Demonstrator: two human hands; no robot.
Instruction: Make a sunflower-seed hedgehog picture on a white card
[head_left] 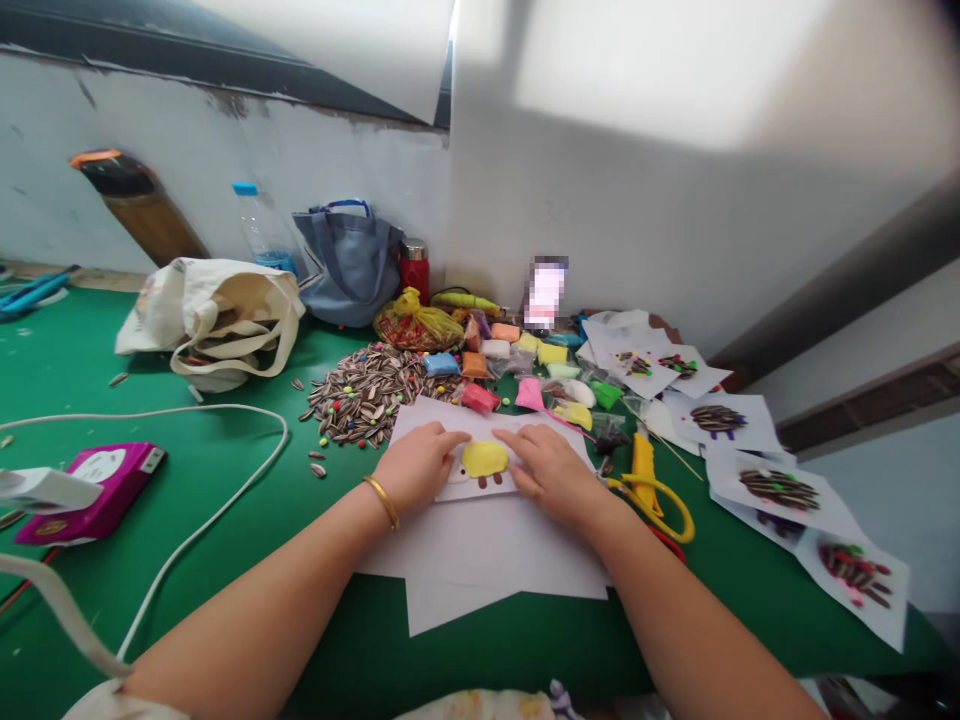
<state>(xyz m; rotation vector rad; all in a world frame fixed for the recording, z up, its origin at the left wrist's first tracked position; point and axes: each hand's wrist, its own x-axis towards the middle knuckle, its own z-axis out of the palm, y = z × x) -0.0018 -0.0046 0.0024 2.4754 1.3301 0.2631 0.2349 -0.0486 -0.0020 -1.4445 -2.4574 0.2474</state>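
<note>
Both my hands rest on a small white card (480,487) that lies on a stack of white paper sheets (487,560). A flat yellow clay blob (484,458) with two small brown legs is stuck on the card. My left hand (416,465), with a gold bangle on the wrist, has its fingers curled and pressing at the blob's left edge. My right hand (551,470) lies with fingers pressed together at the blob's right edge. Neither hand lifts anything.
A pile of sunflower seeds (367,390) lies behind the card, with coloured clay packets (517,365) to its right. Yellow scissors (649,485) lie right of my right hand. Finished seed pictures (780,490) spread along the right. Cloth bags (217,315), bottles, a magenta box (97,490) and a white cable (225,500) sit left.
</note>
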